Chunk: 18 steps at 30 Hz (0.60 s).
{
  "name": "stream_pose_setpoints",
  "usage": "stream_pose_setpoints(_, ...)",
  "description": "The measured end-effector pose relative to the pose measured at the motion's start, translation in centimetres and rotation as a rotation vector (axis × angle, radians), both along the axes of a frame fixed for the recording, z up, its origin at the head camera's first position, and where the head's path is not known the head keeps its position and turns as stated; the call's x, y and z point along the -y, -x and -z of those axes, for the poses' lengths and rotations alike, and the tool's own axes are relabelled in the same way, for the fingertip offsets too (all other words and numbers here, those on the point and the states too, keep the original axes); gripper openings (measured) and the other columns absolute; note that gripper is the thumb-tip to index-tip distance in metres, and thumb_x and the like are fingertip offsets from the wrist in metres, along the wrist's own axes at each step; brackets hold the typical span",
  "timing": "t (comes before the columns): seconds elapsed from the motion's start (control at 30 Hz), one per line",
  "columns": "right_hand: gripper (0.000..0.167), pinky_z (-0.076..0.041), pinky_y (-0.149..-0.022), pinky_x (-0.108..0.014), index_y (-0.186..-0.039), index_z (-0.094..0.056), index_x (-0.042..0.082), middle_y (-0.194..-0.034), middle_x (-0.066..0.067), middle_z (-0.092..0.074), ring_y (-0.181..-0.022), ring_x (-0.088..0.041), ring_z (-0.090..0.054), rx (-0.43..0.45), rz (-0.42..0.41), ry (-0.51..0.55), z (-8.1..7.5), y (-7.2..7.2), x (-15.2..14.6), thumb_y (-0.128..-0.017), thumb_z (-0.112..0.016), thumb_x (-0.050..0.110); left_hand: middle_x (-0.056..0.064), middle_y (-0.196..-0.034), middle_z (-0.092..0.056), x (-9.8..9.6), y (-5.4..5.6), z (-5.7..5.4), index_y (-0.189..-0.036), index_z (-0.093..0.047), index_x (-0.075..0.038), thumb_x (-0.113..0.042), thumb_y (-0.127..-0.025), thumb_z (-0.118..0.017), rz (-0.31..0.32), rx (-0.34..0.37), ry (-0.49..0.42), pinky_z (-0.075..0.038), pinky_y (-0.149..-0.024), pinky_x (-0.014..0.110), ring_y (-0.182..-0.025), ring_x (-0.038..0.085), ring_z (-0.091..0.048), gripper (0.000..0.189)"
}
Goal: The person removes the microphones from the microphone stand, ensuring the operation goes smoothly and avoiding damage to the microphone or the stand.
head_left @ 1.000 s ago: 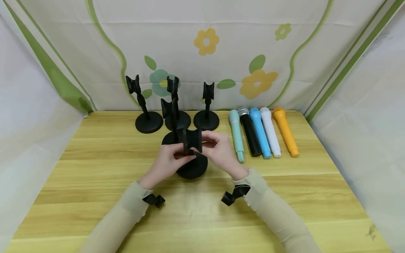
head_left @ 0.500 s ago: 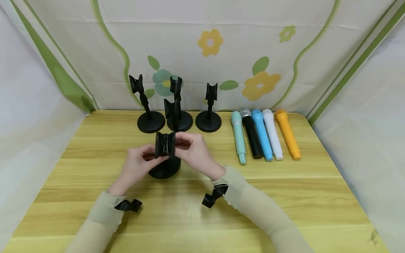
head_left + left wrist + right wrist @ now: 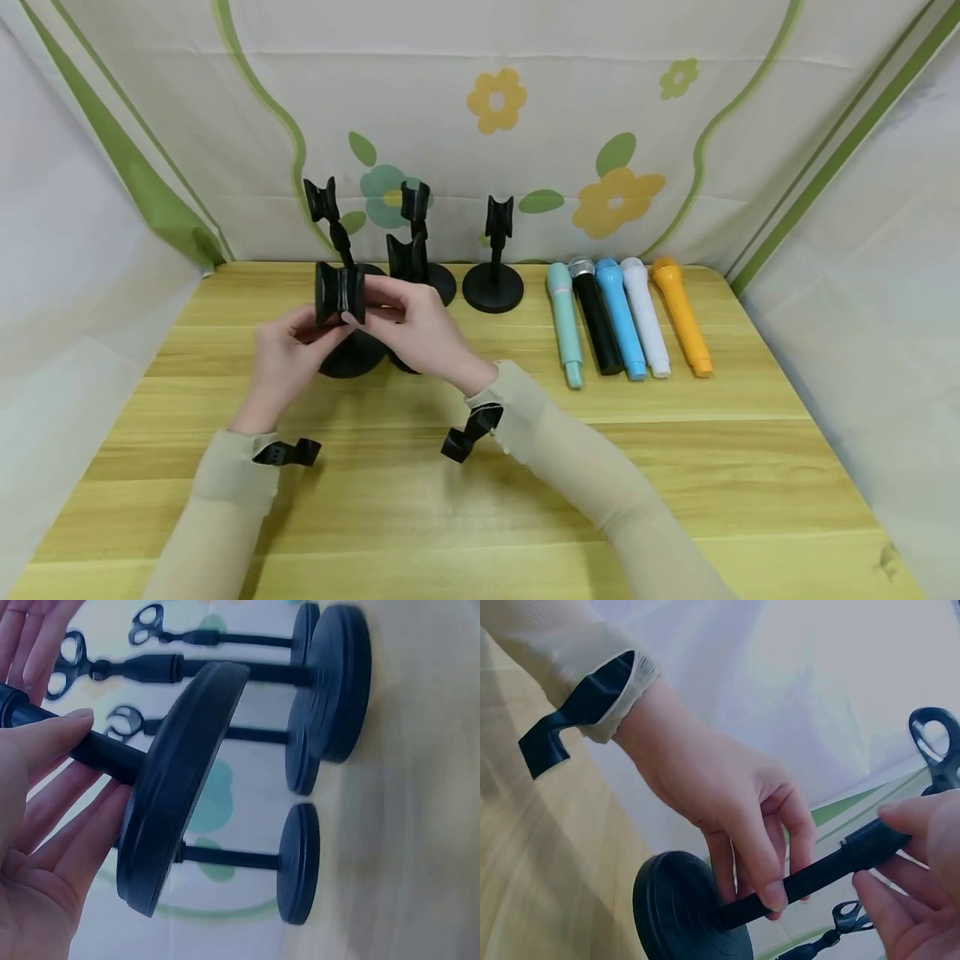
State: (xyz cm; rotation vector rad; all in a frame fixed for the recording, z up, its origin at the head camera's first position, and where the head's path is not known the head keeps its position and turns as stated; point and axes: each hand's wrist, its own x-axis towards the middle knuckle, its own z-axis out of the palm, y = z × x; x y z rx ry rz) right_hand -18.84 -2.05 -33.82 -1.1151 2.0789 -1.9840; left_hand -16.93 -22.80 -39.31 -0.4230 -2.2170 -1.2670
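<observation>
Both hands hold a black desktop microphone stand [image 3: 340, 293], tilted and lifted off the table. My left hand [image 3: 281, 358] pinches its pole just above the round base [image 3: 180, 787], thumb on one side and fingers on the other. Higher up, my right hand [image 3: 427, 333] grips the thicker collar [image 3: 874, 844] below the clip. Behind the held stand, several like it stand upright: one at the back left [image 3: 321, 200], one in the back middle [image 3: 415, 198], one in front of that [image 3: 405, 257], partly hidden by my right hand, and one to the right [image 3: 493, 287].
At the right of the wooden table [image 3: 450, 517] lie several microphones side by side: mint green [image 3: 564, 325], black with a silver head [image 3: 596, 321], blue [image 3: 621, 321], white [image 3: 646, 321] and orange [image 3: 682, 321]. A flowered curtain [image 3: 555, 125] hangs behind.
Both hands have carried the held stand leftward, then farther back, from in front of the middle stand to before the back-left one. The other stands and the microphones stay in place.
</observation>
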Motion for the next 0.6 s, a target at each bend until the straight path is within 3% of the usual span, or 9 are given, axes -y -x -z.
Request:
stream_pose_setpoints(0.13,0.050,-0.045,-0.105,-0.025,-0.148,-0.049,-0.002,-0.146,-0.014,-0.054,-0.127,-0.010,-0.056,0.047,-0.128,-0.048,-0.2,1.1,0.6,-0.101,-0.063,0.001,0.017,-0.093,-0.075,1.0,1.0,0.3,-0.102,-0.078,0.003,0.006,-0.084,-0.081,-0.058,-0.017,-0.005,-0.051,-0.070,0.007,-0.079,-0.011,-0.064,0.018)
stream_pose_setpoints(0.27,0.058,-0.040,-0.110,-0.024,-0.155,-0.037,0.000,-0.156,-0.010,-0.044,-0.135,-0.005,-0.047,0.130,-0.212,-0.078,0.6,2.2,1.3,-0.103,-0.060,0.003,0.017,-0.093,-0.075,2.0,2.1,1.7,-0.103,-0.078,0.002,0.003,-0.086,-0.080,-0.081,0.026,-0.010,-0.052,-0.071,0.009,-0.080,-0.010,-0.065,0.017)
stream_pose_setpoints(0.43,0.064,-0.035,-0.113,-0.025,-0.160,-0.030,0.006,-0.160,-0.001,-0.037,-0.139,-0.001,-0.040,0.217,-0.201,-0.097,2.3,3.2,2.4,-0.104,-0.062,0.010,0.016,-0.096,-0.075,2.7,3.2,3.8,-0.105,-0.077,0.001,-0.001,-0.090,-0.078,-0.076,0.103,-0.026,-0.052,-0.074,0.011,-0.083,-0.005,-0.066,0.015)
stream_pose_setpoints(0.6,0.067,-0.036,-0.114,-0.028,-0.160,-0.029,0.010,-0.162,0.001,-0.034,-0.142,-0.006,-0.037,0.230,-0.175,-0.122,3.9,3.4,2.2,-0.103,-0.064,0.015,0.014,-0.101,-0.075,2.8,4.0,4.4,-0.107,-0.075,-0.001,-0.008,-0.092,-0.078,-0.085,0.155,-0.060,-0.053,-0.077,0.013,-0.088,0.001,-0.068,0.017)
